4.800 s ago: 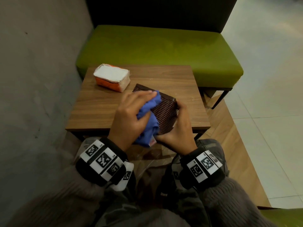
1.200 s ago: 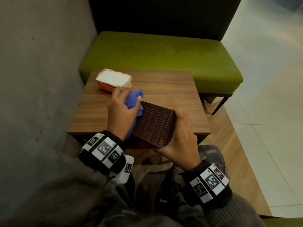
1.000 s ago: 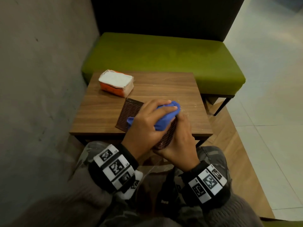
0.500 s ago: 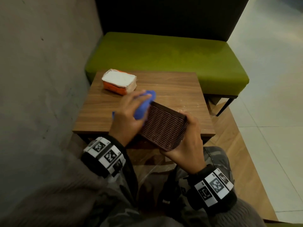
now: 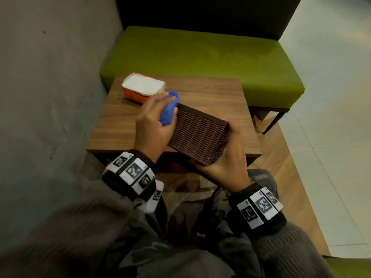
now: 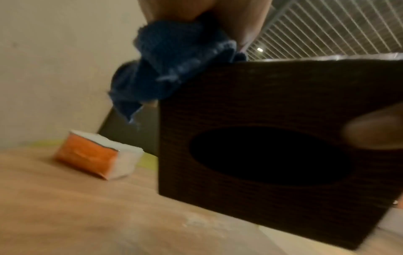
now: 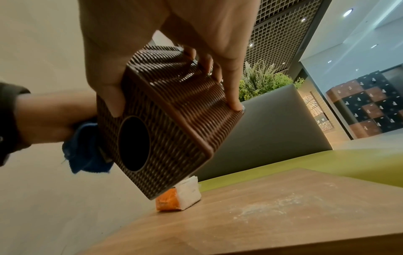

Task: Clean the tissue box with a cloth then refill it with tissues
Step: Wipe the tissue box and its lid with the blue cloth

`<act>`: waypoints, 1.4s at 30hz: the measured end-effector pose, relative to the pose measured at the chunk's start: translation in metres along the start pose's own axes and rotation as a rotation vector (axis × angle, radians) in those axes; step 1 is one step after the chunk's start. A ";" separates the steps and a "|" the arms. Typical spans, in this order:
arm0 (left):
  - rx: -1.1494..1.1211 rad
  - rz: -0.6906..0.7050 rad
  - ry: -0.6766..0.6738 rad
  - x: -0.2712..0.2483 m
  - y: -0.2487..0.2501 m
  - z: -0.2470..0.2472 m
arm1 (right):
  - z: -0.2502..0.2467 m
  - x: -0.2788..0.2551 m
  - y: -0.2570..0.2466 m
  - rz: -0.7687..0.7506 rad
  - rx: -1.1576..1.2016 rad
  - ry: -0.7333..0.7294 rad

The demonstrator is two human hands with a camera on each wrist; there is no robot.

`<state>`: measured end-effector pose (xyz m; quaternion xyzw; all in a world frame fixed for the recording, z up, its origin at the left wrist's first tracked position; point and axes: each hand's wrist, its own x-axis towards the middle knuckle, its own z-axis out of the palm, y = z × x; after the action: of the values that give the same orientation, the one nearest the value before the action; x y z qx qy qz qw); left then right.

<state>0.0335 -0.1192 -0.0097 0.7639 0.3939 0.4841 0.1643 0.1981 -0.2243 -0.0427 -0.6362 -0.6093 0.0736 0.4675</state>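
A dark brown woven tissue box (image 5: 197,135) is tilted above the near edge of the wooden table (image 5: 216,97), its oval opening (image 7: 134,143) facing down and away. My right hand (image 5: 228,159) grips its right end, thumb on the face beside the opening. My left hand (image 5: 154,121) holds a bunched blue cloth (image 5: 168,111) against the box's left end; the same blue cloth (image 6: 174,69) shows at the box's top corner (image 6: 272,138). An orange and white tissue pack (image 5: 143,90) lies at the table's far left.
A green bench seat (image 5: 200,57) with a dark backrest runs behind the table. A grey wall (image 5: 50,77) closes off the left side. White dust (image 7: 272,205) speckles the tabletop. Pale tiled floor (image 5: 331,117) lies to the right.
The left hand with the cloth swept from the box's left end across to its right end and back to the left end. The right hand kept its grip on the box's right end.
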 end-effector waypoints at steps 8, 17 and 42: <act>-0.037 0.164 -0.197 0.001 0.035 0.014 | -0.003 -0.007 -0.003 0.042 0.069 -0.003; -0.007 0.364 -0.271 -0.005 0.007 -0.007 | 0.000 -0.008 0.002 0.007 0.073 -0.030; -0.113 -0.078 -0.028 -0.022 -0.015 -0.012 | -0.007 -0.012 0.003 0.087 0.024 0.028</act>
<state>0.0116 -0.1285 -0.0271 0.7442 0.3929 0.4880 0.2315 0.2014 -0.2374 -0.0464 -0.6573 -0.5738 0.0922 0.4798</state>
